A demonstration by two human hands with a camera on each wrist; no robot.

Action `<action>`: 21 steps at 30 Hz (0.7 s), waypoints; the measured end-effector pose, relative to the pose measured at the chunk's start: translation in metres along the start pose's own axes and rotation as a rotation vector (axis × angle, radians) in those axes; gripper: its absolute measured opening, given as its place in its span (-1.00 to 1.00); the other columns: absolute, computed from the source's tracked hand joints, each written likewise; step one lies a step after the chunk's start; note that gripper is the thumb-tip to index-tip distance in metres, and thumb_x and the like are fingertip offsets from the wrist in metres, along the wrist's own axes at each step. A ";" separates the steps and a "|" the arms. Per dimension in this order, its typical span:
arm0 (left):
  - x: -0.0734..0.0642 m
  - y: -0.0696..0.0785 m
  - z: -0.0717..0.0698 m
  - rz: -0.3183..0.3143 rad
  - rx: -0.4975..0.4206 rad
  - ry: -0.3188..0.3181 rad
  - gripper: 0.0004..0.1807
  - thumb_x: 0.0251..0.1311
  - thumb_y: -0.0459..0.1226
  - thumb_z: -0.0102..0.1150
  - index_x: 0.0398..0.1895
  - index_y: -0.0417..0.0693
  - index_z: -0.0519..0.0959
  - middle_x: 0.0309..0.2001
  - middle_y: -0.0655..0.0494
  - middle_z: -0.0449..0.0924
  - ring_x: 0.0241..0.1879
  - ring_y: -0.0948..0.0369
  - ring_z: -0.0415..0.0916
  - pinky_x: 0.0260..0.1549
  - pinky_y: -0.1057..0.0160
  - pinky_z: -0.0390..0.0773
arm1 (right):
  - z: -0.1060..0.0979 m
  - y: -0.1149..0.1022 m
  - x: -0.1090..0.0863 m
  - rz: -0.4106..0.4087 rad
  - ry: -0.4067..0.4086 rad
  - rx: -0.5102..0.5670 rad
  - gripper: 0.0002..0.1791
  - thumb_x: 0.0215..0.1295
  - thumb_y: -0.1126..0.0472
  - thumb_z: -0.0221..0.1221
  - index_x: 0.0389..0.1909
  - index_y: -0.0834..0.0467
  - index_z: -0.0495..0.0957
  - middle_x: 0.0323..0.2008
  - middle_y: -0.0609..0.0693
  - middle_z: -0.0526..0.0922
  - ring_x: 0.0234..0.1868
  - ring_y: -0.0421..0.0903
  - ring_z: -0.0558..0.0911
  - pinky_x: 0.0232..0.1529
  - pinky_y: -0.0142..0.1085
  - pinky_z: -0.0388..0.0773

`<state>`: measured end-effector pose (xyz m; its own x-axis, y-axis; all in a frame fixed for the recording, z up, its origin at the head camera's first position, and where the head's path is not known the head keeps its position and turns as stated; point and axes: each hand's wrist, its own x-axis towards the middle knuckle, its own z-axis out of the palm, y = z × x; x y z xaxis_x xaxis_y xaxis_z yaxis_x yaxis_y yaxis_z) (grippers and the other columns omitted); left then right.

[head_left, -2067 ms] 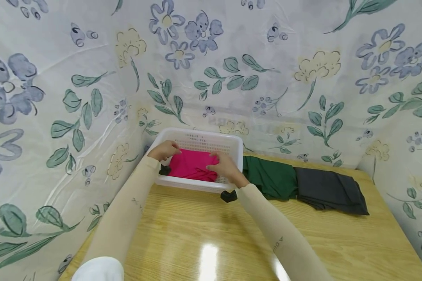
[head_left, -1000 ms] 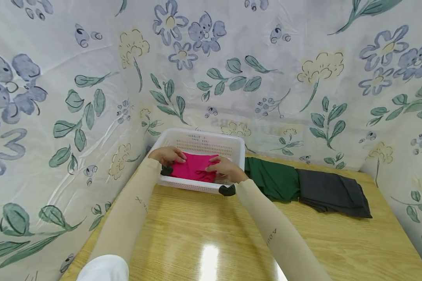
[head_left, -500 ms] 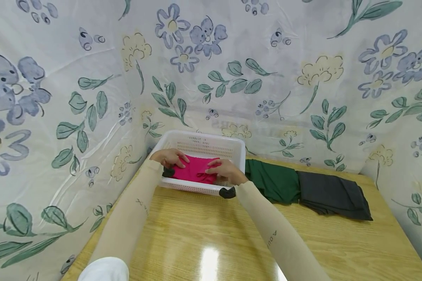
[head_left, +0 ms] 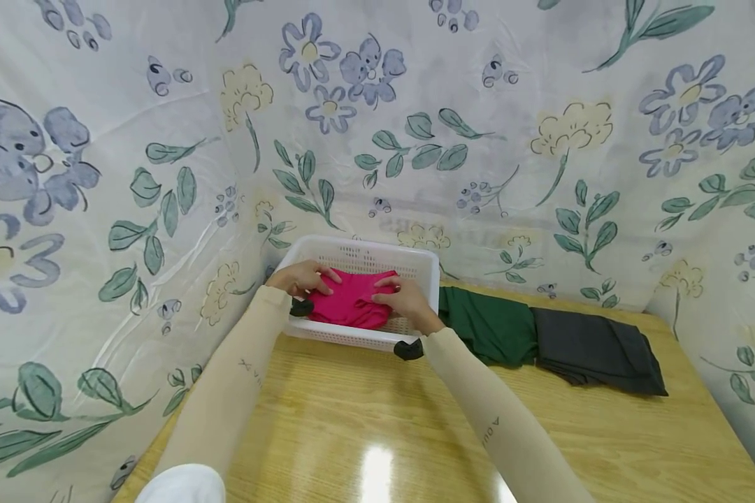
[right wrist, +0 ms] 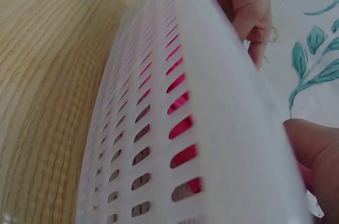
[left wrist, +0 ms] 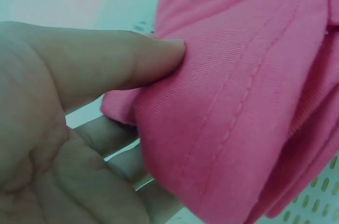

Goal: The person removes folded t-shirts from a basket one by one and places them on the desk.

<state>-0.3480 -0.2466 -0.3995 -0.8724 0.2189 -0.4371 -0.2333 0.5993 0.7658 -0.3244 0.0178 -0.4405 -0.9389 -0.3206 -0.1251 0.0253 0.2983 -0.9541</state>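
Observation:
A bright pink garment point(head_left: 352, 300) of stitched knit cloth lies in a white perforated basket point(head_left: 352, 337); its exact kind is hidden by the folds. At the garment's left edge, my left hand point(head_left: 303, 278) pinches it, and the left wrist view shows the thumb point(left wrist: 153, 57) on top and the other fingers underneath. My right hand point(head_left: 405, 300) reaches over the basket's right front and grips the garment's right side. Most of that grip is hidden behind the basket wall in the right wrist view.
Right of the basket, a folded dark green garment point(head_left: 487, 325) and a folded dark grey garment point(head_left: 594, 349) lie side by side on the wooden table point(head_left: 327, 412). Floral sheeting point(head_left: 478, 202) rises behind the table and at both sides.
Both hands have closed on the pink garment from hovering at its sides. In the last half second they rose slightly, and its upper edge lifted and its front bunched.

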 end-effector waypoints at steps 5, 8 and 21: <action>-0.006 0.002 -0.003 0.050 -0.035 0.045 -0.54 0.31 -0.44 0.26 0.28 -0.24 0.54 0.08 -0.13 0.46 -0.14 0.11 0.50 -0.20 0.19 0.63 | -0.003 -0.003 -0.001 -0.060 0.044 -0.076 -0.69 0.36 0.16 0.38 0.09 0.07 0.68 0.00 0.07 0.63 -0.29 -0.10 0.62 -0.29 -0.32 0.66; -0.010 0.004 -0.004 0.081 -0.041 0.060 -0.54 0.31 -0.43 0.27 0.28 -0.25 0.54 0.12 -0.16 0.44 -0.13 0.10 0.51 -0.18 0.19 0.63 | -0.006 -0.006 -0.003 -0.073 0.048 -0.067 -0.68 0.37 0.17 0.37 0.11 0.08 0.67 0.00 0.09 0.63 -0.26 -0.08 0.64 -0.26 -0.30 0.68; -0.018 0.012 -0.002 0.164 -0.087 0.067 -0.55 0.34 -0.44 0.23 0.30 -0.23 0.53 0.16 -0.18 0.44 -0.18 0.12 0.57 -0.19 0.20 0.66 | -0.027 -0.015 -0.013 -0.112 0.018 0.000 -0.66 0.39 0.17 0.36 0.15 0.07 0.65 -0.17 0.09 0.65 -0.34 -0.08 0.64 -0.23 -0.20 0.71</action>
<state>-0.3361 -0.2452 -0.3812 -0.9276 0.2548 -0.2733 -0.1196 0.4905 0.8632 -0.3221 0.0412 -0.4169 -0.9420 -0.3353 -0.0130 -0.0798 0.2615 -0.9619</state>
